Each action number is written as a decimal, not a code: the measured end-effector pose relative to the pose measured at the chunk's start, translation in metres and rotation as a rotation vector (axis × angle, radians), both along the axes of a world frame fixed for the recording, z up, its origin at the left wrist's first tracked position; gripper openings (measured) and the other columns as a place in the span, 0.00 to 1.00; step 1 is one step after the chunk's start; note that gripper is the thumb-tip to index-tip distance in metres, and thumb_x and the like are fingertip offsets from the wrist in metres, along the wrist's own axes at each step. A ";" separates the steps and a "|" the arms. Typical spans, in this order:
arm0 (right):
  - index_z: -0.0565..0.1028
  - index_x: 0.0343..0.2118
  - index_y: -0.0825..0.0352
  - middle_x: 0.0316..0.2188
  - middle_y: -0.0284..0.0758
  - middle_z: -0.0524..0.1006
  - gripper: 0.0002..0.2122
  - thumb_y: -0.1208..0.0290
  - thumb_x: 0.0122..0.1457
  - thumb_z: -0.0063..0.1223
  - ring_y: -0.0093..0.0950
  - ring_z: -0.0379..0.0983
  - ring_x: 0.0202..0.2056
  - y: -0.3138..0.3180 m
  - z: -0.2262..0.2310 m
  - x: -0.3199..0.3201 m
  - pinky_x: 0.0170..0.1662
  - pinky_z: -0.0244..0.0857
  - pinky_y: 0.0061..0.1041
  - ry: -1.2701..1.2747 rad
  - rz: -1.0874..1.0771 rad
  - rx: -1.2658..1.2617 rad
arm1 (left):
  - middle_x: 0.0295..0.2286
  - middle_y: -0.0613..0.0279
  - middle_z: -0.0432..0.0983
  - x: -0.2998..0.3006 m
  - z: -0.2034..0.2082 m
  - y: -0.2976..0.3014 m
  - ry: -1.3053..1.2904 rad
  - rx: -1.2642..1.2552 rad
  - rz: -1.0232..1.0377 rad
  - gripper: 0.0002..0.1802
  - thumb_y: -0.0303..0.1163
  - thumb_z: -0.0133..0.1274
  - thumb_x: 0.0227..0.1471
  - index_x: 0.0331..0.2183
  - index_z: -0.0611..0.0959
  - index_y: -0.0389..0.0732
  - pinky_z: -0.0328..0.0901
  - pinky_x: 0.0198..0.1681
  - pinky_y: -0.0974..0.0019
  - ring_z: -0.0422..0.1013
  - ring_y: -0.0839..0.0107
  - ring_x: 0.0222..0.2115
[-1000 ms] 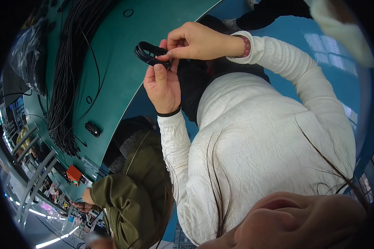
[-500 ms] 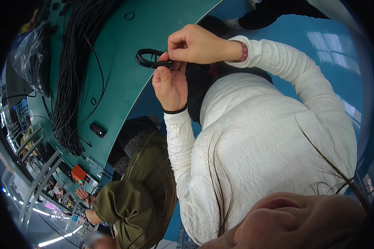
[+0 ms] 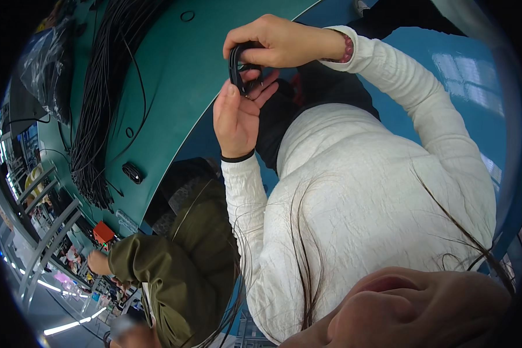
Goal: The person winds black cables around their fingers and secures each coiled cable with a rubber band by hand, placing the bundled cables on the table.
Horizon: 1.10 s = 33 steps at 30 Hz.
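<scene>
A small coil of black cable is held up on edge between my hands, just past the table's edge. My right hand, with a red bead bracelet at the wrist, grips the coil's upper part between thumb and fingers. Below it, my left hand has its thumb against the coil's lower side and its fingers behind, partly spread. A black band circles that wrist. Some of the coil is hidden by the fingers. On the green table to the left lies another small black cable coil.
A long bundle of black cables stretches along the table. Two small black rings, the farther ring and the nearer ring, lie beside it. A clear plastic bag and an orange-red box sit leftward. A person in an olive jacket works nearby.
The coil has turned from lying nearly flat to standing on edge. My right hand has moved up and now grips its upper part. The other person's arm has shifted left.
</scene>
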State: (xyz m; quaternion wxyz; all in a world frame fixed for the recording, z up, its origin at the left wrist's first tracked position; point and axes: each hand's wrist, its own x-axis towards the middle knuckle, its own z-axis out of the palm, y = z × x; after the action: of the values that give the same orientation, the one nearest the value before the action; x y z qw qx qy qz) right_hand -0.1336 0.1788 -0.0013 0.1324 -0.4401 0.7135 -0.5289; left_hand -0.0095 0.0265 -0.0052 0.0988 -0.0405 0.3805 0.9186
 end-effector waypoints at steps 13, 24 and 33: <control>0.75 0.36 0.70 0.25 0.32 0.78 0.08 0.79 0.55 0.45 0.19 0.75 0.23 0.005 0.012 0.005 0.27 0.67 0.16 -0.397 0.096 0.053 | 0.45 0.49 0.70 0.013 -0.026 0.001 0.152 -0.265 0.017 0.15 0.35 0.49 0.57 0.37 0.75 0.30 0.68 0.47 0.47 0.65 0.46 0.50; 0.73 0.38 0.71 0.25 0.32 0.75 0.10 0.77 0.53 0.49 0.18 0.72 0.21 0.014 0.002 0.010 0.25 0.66 0.16 -0.360 0.034 0.032 | 0.44 0.52 0.71 0.023 -0.026 0.002 0.117 -0.305 0.020 0.13 0.34 0.50 0.57 0.37 0.76 0.32 0.69 0.46 0.48 0.65 0.47 0.51; 0.73 0.26 0.70 0.16 0.31 0.71 0.08 0.69 0.54 0.54 0.17 0.68 0.17 0.019 -0.012 0.034 0.19 0.60 0.14 -0.342 -0.108 0.136 | 0.41 0.58 0.71 0.018 -0.034 0.009 0.115 -0.368 0.093 0.13 0.34 0.49 0.57 0.37 0.76 0.33 0.72 0.41 0.56 0.70 0.65 0.42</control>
State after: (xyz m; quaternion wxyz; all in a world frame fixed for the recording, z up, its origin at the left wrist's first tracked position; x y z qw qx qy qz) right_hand -0.0997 0.1982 -0.0133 0.2528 -0.2948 0.7372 -0.5529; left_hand 0.0085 0.0351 -0.0392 0.0251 -0.0230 0.5447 0.8379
